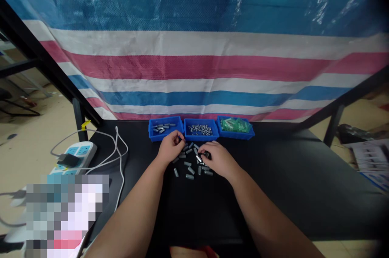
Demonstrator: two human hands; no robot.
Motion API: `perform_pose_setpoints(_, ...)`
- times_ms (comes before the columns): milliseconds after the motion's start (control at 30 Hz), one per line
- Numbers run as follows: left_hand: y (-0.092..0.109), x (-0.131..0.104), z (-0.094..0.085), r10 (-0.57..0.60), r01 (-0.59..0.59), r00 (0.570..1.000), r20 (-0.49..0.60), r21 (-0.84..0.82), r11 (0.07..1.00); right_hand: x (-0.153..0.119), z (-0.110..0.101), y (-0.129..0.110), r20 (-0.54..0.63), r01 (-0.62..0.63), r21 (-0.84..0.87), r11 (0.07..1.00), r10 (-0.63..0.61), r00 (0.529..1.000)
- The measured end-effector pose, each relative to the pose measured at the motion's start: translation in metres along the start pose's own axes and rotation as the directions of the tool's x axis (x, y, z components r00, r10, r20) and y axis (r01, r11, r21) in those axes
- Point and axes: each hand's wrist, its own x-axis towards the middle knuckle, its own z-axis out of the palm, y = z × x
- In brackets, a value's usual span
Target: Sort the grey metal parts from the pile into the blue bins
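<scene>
Small silvery metal cylinders (190,176) lie scattered on the black table between my hands. My left hand (171,146) is over the near edge of the left blue bin (154,138), its thumb and fingers curled together; whatever they may hold is hidden. Over the right side of the pile, my right hand (219,159) has its fingers bent in a pinch at one bright metal cylinder (198,159). The left bin holds several longer metal pieces (161,130). In the middle blue bin (202,138) are many small shiny metal parts (200,129).
A right blue bin (238,135) holds green plastic packets (235,124). At the left of the black table (288,185) are a power strip (88,153) with a black plug (68,160), looping white cables (121,169) and a pixelated patch. A striped sheet (197,67) hangs behind.
</scene>
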Motion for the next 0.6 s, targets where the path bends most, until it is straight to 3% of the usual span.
perform_pose_setpoints(367,0.002,0.0,0.0,-0.015,0.015,1.0,0.006,0.005,1.0,0.0,-0.002,0.009,-0.031,0.005,0.027,1.0,-0.004,1.0)
perform_pose_setpoints(467,0.001,0.0,0.0,-0.014,0.014,1.0,0.006,-0.004,1.0,-0.001,-0.009,0.007,-0.169,0.089,0.089,0.992,-0.073,0.983)
perform_pose_setpoints(533,0.0,0.0,0.001,-0.016,0.016,1.0,0.008,-0.016,1.0,0.0,-0.014,0.003,-0.389,0.169,0.13,0.977,-0.107,0.915)
perform_pose_setpoints(600,-0.001,0.001,0.002,-0.018,0.018,1.0,0.01,-0.021,1.0,0.004,-0.016,-0.001,-0.61,0.237,0.127,0.963,-0.112,0.784)
